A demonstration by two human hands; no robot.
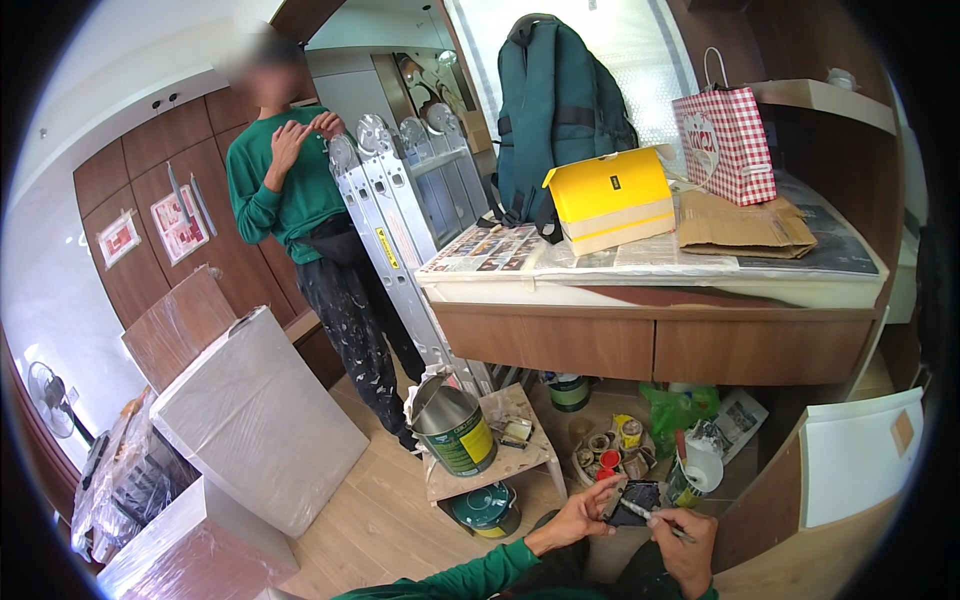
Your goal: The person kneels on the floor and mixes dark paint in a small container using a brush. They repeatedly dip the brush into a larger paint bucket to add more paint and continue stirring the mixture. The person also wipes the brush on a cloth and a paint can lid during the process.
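Observation:
Low in the view, my left hand (582, 518) grips the edge of a small dark tray (645, 494) between thumb and fingers. My right hand (687, 552) is closed around a slim paintbrush (637, 511), its pale tip over the tray. Whether the tip touches the tray's surface I cannot make out. Just beyond the tray lies a round, paint-stained board (592, 470) with several small open paint tins, one of them red (609, 459). To its right stands a container (697, 472) with a pale rim and tools in it.
At left, a paint-spattered stool (512, 405) bears a large paint can (455, 432); a lidded can (487, 508) stands beneath. A person in green (300, 190) stands beside a folded ladder (385, 235). A covered counter (600, 265) overhangs the paint tins. A white panel (862, 460) rises at right.

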